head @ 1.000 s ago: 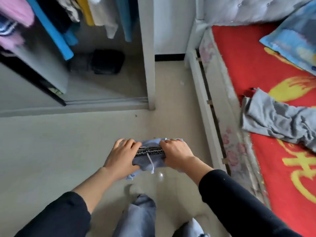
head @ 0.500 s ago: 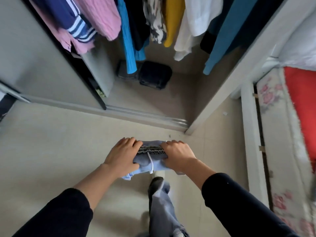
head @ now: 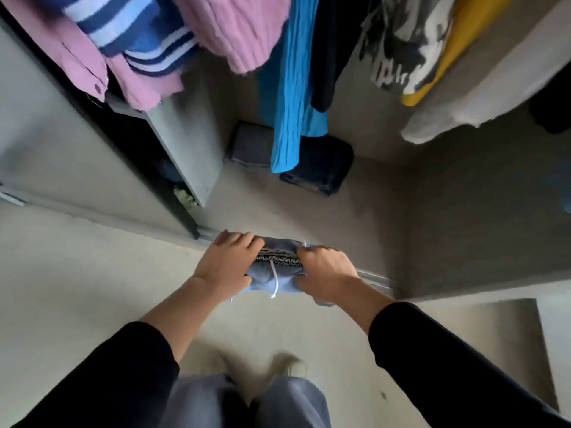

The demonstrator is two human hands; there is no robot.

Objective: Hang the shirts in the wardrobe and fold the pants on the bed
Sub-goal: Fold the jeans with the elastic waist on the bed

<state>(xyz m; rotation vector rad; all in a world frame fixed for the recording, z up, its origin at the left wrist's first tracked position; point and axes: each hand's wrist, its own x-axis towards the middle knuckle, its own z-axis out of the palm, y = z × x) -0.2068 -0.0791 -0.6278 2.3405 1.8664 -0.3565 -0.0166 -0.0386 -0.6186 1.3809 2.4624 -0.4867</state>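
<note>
Head camera, looking down: a folded pair of light blue pants [head: 276, 268] is carried in the air between two hands at the threshold of an open wardrobe [head: 463, 211]. On my feed the bundle shows a patterned waistband [head: 278, 260] facing up and a white drawstring [head: 274, 281] dangling from its middle. The left hand [head: 227, 264] grips the bundle's left end, fingers curled over the top and thumb beneath; the right hand [head: 327, 273] clenches the right end the same way. Both forearms are bare below black sleeves [head: 117, 375]. The pants hang just above the wardrobe's metal floor track [head: 374, 278].

Inside, I make out two folded piles on the wardrobe floor, a grey one [head: 251, 146] and a dark navy one [head: 324, 168], touching side by side. Above them hang a striped blue top [head: 129, 29], pink shirts [head: 234, 29], a turquoise garment [head: 290, 88], a black one [head: 330, 50], a black-and-white print [head: 398, 41], a yellow piece [head: 454, 47] and a white one [head: 482, 97]. The person's grey trouser legs [head: 290, 403] stand on the pale floor [head: 77, 288].
</note>
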